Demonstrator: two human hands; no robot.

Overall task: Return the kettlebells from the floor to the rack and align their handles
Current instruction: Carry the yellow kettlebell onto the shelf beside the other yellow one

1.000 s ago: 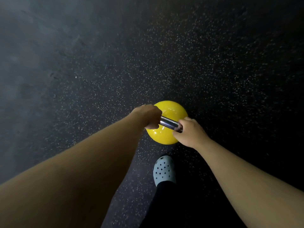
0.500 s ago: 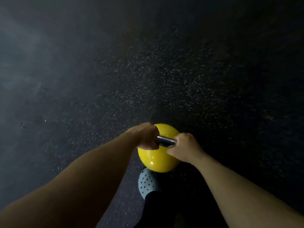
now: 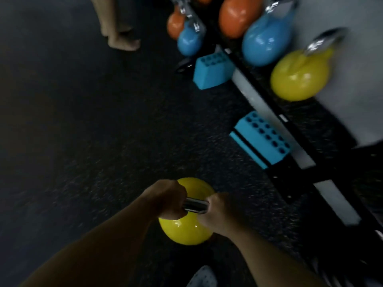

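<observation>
A yellow kettlebell (image 3: 186, 230) with a chrome handle (image 3: 195, 205) hangs at bottom centre above the dark floor. My left hand (image 3: 167, 200) and my right hand (image 3: 219, 214) are both closed on that handle. The black rack (image 3: 290, 129) runs diagonally along the right side. On it sit another yellow kettlebell (image 3: 298, 76), a blue kettlebell (image 3: 265, 40) and an orange kettlebell (image 3: 236, 17). A smaller blue kettlebell (image 3: 189, 41) and a small orange kettlebell (image 3: 175, 24) sit by the rack's far end. The picture is blurred.
Two bright blue perforated blocks (image 3: 213, 70) (image 3: 263, 139) lie on the floor against the rack. Another person's bare foot (image 3: 122, 42) stands at the top. My grey clog (image 3: 204, 277) shows at the bottom edge. Dark speckled rubber floor (image 3: 72, 141) spreads to the left.
My view has swung round to the right, bringing the rack and its kettlebells into sight. Both hands keep their hold on the yellow kettlebell's handle.
</observation>
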